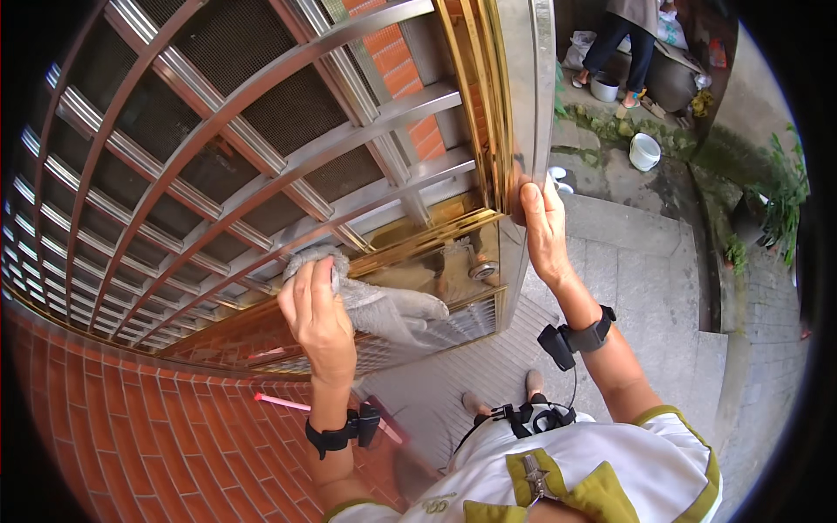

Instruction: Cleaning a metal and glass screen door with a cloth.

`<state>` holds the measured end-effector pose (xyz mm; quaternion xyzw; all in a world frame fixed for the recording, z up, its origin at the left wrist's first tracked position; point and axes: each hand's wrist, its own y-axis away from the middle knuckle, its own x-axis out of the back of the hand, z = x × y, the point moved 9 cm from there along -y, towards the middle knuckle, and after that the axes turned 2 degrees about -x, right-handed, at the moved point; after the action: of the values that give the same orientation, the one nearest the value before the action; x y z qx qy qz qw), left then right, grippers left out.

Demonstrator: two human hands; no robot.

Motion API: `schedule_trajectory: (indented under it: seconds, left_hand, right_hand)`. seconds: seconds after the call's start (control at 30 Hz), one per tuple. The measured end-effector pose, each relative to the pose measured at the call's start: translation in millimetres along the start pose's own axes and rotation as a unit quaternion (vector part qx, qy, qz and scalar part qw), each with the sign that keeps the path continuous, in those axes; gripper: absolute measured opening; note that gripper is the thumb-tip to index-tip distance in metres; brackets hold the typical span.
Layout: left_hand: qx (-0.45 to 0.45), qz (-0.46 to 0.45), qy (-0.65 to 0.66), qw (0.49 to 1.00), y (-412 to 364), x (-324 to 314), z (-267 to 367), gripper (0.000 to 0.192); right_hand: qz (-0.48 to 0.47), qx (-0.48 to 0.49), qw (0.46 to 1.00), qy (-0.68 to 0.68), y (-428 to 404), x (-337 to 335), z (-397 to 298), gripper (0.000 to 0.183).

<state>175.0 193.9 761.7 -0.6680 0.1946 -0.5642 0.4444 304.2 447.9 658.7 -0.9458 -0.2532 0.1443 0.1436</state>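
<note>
My left hand (319,317) grips a grey cloth (392,304) and presses its bunched end against the lower bars of a metal grille (291,153). The rest of the cloth hangs to the right, over gold-coloured trim and a shiny lower panel. That grille is part of a stainless-steel door with gold-coloured strips (480,104). On the door's outer edge (537,98) rests my right hand (548,238), its thumb in sight and some fingertips hidden. A round metal knob or lock (484,270) sits in the lower panel, near the edge. Fine mesh shows behind the bars.
Red brick tiles (118,418) cover the wall at lower left. A pink-handled tool (282,401) leans there. Grey paving (628,261) drops by steps at right. Further off, a person (624,39) stands beside a metal pot (604,87); a white bucket (645,151) is nearer.
</note>
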Motion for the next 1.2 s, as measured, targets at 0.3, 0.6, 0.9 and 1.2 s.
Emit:
schedule_trajectory:
  seconds: [0.3,0.6,0.9,1.2]
  left_hand:
    - [0.063,0.028,0.009,0.998,-8,-19,14,0.028]
    - [-0.030,-0.037,-0.039,0.998,-5,-5,-4,0.050]
    - [0.080,0.071,-0.048,0.993,12,-7,-5,0.034]
    - [-0.006,0.074,0.005,0.997,13,-10,-6,0.042]
  right_hand:
    - [0.033,0.002,0.999,-0.013,-2,-7,-16,0.038]
    - [-0.010,0.007,1.000,0.022,-11,-2,-8,0.043]
    - [0.031,0.030,0.999,0.025,-3,-9,-18,0.041]
    - [0.076,0.056,0.993,0.066,-11,6,-14,0.046]
